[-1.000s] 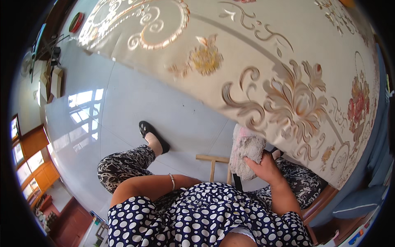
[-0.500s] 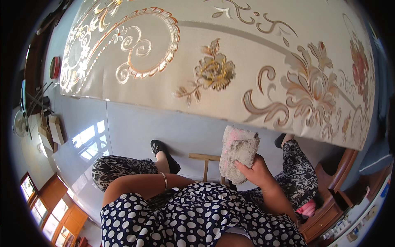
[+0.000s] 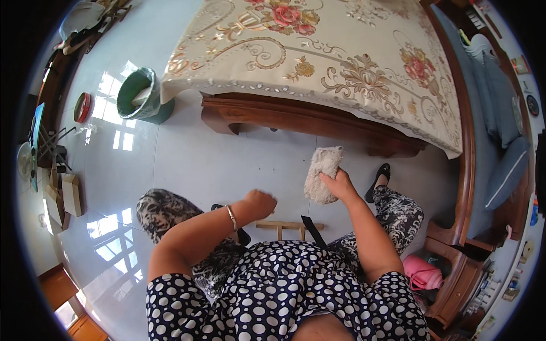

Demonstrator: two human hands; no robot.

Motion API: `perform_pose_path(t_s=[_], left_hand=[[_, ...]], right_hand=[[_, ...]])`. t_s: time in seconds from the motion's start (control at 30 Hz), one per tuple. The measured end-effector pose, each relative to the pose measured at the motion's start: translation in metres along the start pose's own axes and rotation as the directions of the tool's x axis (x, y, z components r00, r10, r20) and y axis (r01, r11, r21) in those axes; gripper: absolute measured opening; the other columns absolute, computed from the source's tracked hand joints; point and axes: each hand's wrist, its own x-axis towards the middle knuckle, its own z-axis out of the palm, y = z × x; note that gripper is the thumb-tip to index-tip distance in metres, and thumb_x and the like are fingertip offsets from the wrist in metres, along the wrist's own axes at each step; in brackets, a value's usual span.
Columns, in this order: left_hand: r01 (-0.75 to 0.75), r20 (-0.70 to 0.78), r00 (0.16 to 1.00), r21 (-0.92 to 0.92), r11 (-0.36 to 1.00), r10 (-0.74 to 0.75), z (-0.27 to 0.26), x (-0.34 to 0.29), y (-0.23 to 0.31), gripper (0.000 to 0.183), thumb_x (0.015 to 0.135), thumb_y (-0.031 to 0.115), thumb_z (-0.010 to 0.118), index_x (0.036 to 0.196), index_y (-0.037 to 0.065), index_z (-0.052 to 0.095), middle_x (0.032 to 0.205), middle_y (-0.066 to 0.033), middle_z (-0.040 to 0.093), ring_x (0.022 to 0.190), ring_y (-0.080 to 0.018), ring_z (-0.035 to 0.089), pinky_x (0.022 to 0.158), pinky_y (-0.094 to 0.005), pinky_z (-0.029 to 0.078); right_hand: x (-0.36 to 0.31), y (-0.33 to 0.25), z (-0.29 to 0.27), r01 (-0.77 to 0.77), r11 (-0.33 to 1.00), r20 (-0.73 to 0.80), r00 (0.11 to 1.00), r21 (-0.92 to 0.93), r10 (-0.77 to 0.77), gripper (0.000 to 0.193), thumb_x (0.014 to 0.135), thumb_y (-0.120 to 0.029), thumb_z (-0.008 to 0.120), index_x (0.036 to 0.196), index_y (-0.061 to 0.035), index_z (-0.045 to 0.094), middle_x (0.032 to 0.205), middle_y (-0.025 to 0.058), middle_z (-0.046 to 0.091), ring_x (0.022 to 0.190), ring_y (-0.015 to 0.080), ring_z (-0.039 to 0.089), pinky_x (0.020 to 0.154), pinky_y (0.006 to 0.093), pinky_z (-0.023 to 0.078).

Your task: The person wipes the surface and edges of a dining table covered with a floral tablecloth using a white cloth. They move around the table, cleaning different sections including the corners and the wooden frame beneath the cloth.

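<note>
The cloth [image 3: 319,165] is off-white, the tablecloth [image 3: 318,62] floral cream, the shirt [image 3: 267,284] white-dotted navy.

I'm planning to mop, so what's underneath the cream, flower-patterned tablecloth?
Below the near edge of the cream, flower-patterned tablecloth, a dark brown wooden table base shows above pale, glossy floor tiles. The tabletop is covered, so I can't see its surface.
</note>
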Motion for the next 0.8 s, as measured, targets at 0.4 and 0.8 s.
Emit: perform_pose_path(t_s=[0.4, 0.8], left_hand=[[-0.103, 0.219, 0.97, -0.024, 0.994, 0.106, 0.079, -0.029, 0.055, 0.024, 0.085, 0.021, 0.053, 0.098, 0.007, 0.068, 0.095, -0.011, 0.068, 0.088, -0.0252, 0.066, 0.071, -0.0366, 0.052], [-0.048, 0.45, 0.809, -0.591, 0.805, 0.379, 0.123, -0.056, 0.018, 0.031, 0.088, 0.028, 0.049, 0.108, 0.009, 0.063, 0.099, -0.0108, 0.067, 0.091, -0.0243, 0.064, 0.076, -0.0344, 0.05]], right_hand=[[-0.055, -0.08, -0.024, 0.37, 0.89, 0.062, 0.928, -0.268, -0.368, 0.032, 0.078, -0.019, 0.063, 0.104, 0.0001, 0.059, 0.097, 0.019, 0.064, 0.091, 0.0345, 0.061, 0.081, 0.0359, 0.047], [-0.041, -0.132, 0.021, 0.523, 0.844, 0.389, 0.807, -0.12, -0.445, 0.026, 0.072, -0.012, 0.065, 0.094, -0.002, 0.056, 0.086, 0.0154, 0.059, 0.079, 0.0349, 0.058, 0.072, 0.0404, 0.049]])
